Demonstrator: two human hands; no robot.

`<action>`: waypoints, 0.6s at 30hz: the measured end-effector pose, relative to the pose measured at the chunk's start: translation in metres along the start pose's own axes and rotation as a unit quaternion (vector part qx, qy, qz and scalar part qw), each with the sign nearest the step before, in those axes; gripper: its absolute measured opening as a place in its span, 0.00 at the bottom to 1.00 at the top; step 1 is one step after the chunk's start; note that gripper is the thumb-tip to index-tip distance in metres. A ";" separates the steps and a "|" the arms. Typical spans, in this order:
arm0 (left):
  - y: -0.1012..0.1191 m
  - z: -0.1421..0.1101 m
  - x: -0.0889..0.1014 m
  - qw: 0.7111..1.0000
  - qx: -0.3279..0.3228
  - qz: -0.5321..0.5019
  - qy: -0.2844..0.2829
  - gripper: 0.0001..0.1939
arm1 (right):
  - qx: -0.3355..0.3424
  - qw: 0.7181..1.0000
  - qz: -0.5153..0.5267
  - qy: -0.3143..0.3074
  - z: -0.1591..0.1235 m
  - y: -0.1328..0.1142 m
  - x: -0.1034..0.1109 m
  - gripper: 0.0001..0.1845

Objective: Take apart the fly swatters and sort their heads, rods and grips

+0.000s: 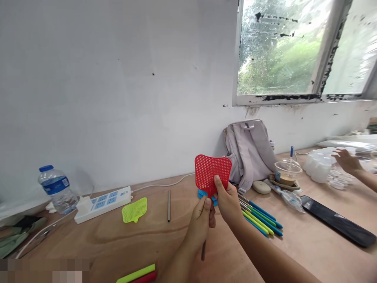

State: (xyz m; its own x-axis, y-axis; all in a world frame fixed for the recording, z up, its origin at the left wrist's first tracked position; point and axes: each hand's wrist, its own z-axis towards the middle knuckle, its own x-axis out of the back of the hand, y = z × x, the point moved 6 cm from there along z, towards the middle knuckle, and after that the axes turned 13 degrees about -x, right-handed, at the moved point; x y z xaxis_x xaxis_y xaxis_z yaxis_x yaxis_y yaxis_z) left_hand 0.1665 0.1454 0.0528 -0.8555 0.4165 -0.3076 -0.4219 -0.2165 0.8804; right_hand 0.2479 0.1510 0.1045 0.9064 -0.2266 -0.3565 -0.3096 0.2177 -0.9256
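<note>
- One red swatter head (209, 169) is standing upright above the table (112, 251); it is showing a fine square mesh, rounded corners and a dipping top edge.
- The left hand (202, 218) is closing around one thin rod (203, 251) just below the red head; the rod's lower end is slanting out beneath.
- The right hand (228, 198) is gripping the red head's lower part, its thumb pressing on the mesh.
- One lime swatter head (134, 210) and one metal tube (169, 206) are lying apart on the table.
- Blue mesh (201, 193) is showing behind the hands, too hidden to count.
- Two handles, one lime handle (138, 272) and one red handle (145, 278), are lying side by side.
- Several sticks (262, 220) with blue and lime grips are overlapping, so I cannot count them exactly.
</note>
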 end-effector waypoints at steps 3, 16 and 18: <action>0.000 0.002 -0.001 0.999 0.037 -0.030 0.004 0.28 | -0.048 0.997 0.062 0.008 0.008 0.009 -0.003 0.25; 0.016 -0.022 -0.015 0.971 0.136 -0.196 -0.019 0.25 | -0.093 0.982 0.152 -0.054 0.001 0.010 -0.013 0.23; 0.013 -0.026 -0.016 0.962 0.147 -0.230 -0.002 0.25 | -0.099 0.982 0.154 -0.048 -0.001 0.012 -0.014 0.22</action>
State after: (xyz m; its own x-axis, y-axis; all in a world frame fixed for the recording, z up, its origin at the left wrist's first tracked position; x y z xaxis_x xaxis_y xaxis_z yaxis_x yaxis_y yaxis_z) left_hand 0.1668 0.1132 0.0595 -0.5976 0.4115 -0.6882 -0.6517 0.2508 0.7158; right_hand 0.2312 0.1563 0.0986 0.7809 -0.0863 -0.6187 -0.6146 0.0708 -0.7857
